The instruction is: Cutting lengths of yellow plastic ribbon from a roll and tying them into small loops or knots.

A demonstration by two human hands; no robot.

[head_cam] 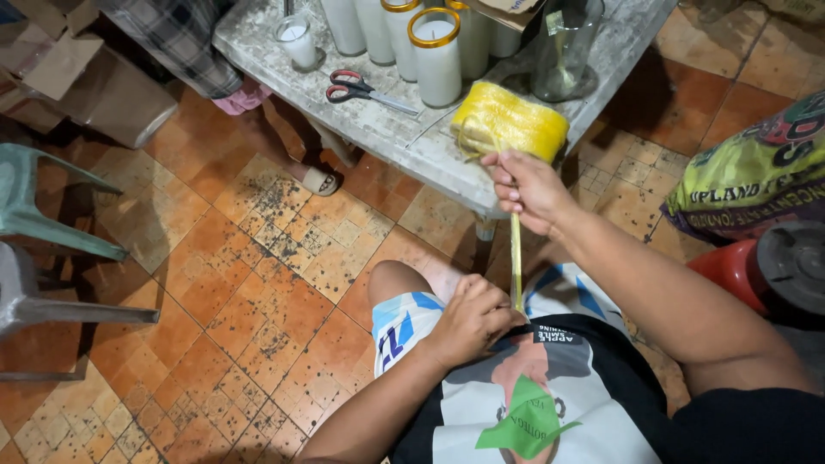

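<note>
Hands of a seated person pull a length of yellow plastic twine [516, 258] taut, seen from above. Nearest the camera, the left hand [471, 320] is curled closed around the lower end of the twine, just above the person's lap and printed shirt. Higher up, the right hand [526, 185] is pinched shut on the same strand, fingers wrapped around it, at the table's near edge. The strand runs straight between the two hands and on up to a fat roll of yellow twine [509, 122], which rests on the edge of a worn, pale table [378, 129] just above the right hand.

Farther back on the table lie red-handled scissors [365, 91], and behind them stand tall white glass candles [435, 56], some with gold rims, next to a clear glass jar [563, 47]. A smaller candle glass [296, 39] sits to the left.

Beyond the table's left end, another person's leg and sandalled foot [316, 178] rest on the orange tiled floor [249, 283]. Grey-green plastic chairs [39, 215] stand at the far left; a printed sack [756, 176] sits at right.
</note>
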